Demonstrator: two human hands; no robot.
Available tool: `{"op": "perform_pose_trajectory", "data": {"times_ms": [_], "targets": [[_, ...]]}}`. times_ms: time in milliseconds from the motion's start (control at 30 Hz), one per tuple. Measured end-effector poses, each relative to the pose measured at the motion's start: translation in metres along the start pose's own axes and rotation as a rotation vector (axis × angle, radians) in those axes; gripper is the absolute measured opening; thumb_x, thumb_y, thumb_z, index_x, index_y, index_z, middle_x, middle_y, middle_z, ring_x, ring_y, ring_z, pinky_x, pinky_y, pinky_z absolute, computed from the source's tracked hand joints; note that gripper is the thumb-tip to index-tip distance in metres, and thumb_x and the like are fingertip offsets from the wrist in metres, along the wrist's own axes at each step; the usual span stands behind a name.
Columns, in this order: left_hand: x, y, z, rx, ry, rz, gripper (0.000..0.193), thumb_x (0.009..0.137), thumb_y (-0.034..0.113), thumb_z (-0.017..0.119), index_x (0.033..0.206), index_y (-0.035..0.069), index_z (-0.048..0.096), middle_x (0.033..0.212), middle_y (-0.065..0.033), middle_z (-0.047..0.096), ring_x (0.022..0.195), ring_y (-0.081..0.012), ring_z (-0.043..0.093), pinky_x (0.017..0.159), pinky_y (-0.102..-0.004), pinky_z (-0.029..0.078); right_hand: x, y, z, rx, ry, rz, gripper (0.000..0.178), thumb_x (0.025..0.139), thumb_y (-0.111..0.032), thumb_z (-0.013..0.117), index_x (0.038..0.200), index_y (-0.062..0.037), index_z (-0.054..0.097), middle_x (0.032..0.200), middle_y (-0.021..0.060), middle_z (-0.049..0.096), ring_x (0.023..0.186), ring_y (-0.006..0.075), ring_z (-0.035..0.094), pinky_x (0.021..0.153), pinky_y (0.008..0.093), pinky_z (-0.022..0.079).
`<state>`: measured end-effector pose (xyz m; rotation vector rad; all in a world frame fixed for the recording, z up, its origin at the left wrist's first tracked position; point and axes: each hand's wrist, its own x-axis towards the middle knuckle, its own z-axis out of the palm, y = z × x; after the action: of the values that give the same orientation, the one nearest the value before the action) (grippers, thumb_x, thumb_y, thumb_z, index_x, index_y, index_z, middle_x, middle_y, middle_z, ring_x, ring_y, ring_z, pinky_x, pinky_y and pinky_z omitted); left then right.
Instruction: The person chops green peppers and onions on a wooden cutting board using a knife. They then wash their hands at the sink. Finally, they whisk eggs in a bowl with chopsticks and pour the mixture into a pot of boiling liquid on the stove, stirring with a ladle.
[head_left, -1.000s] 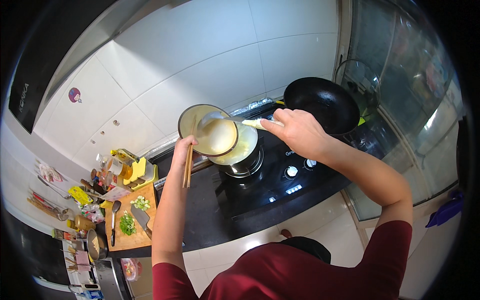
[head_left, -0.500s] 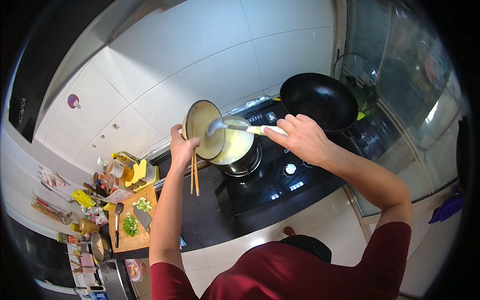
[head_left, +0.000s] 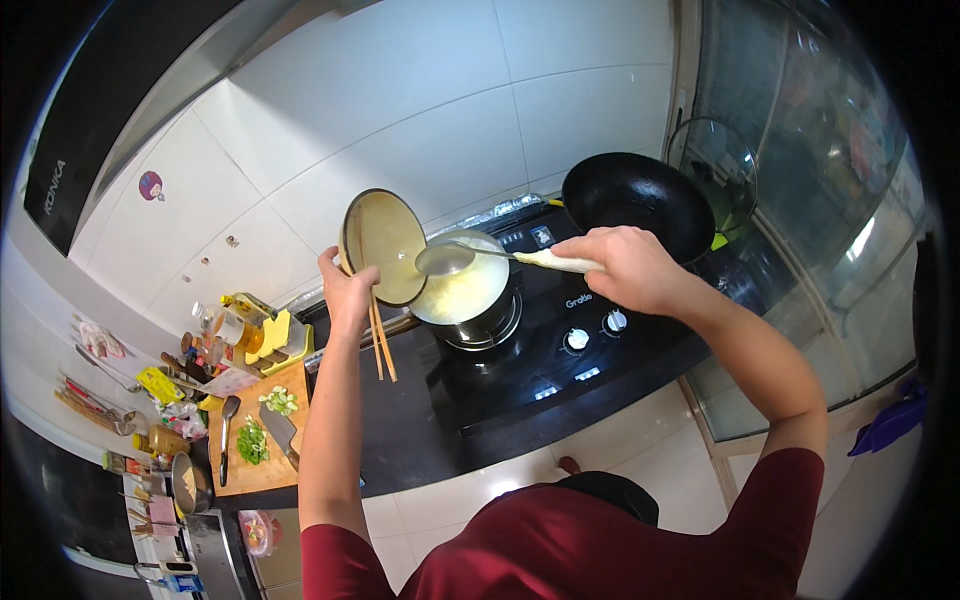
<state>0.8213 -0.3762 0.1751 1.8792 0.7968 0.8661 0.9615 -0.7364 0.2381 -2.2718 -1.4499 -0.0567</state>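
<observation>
My left hand (head_left: pixel 348 290) is closed on the rim of a bowl (head_left: pixel 375 245), which is tilted toward the pot with its inside showing. A pair of chopsticks (head_left: pixel 382 345) is held along with it, their ends sticking out below. My right hand (head_left: pixel 635 268) grips the pale handle of a ladle (head_left: pixel 447 260). The ladle's head is over the pot (head_left: pixel 487 328), close to the bowl's edge. Pale yellow, cloudy food (head_left: pixel 460 293) fills the pot, which stands on the left burner of the black gas stove (head_left: pixel 510 385).
A black wok (head_left: pixel 640 205) sits on the right burner, with a glass lid (head_left: pixel 735 165) behind it. To the left, a cutting board (head_left: pixel 270 472) carries chopped greens (head_left: pixel 252 442), a knife (head_left: pixel 280 432) and a dark spoon (head_left: pixel 226 440). Bottles (head_left: pixel 228 328) stand behind the board.
The bowl has moved left, away from the pot's middle, and tilts differently. The ladle's head has come out of the bowl to the right, over the pot.
</observation>
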Motion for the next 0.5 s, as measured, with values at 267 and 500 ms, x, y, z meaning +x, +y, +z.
{"op": "perform_pose_trajectory", "data": {"times_ms": [267,500], "targets": [[-0.003,-0.011,-0.011,-0.183,0.053,-0.095,0.071,0.061,0.004,0.063,0.127,-0.003,0.037,0.106,-0.0173,0.056,0.091,-0.0249,0.057,0.08,-0.034,0.049,0.03,-0.001,0.0,0.188,-0.272,0.156,0.038,0.075,-0.005,0.062,0.112,-0.0078,0.071,0.103,0.017,0.071,0.097,0.0327,0.067,0.086,0.0403,0.052],[-0.007,-0.018,-0.013,-0.2,0.046,-0.114,0.071,0.06,0.005,0.063,0.126,-0.003,0.038,0.107,-0.0177,0.057,0.093,-0.0239,0.057,0.081,-0.0328,0.048,0.05,0.008,0.008,0.418,-0.441,0.366,0.032,0.081,-0.009,0.062,0.112,-0.0026,0.068,0.085,0.0125,0.07,0.066,0.0179,0.063,0.06,0.0303,0.05]]}}
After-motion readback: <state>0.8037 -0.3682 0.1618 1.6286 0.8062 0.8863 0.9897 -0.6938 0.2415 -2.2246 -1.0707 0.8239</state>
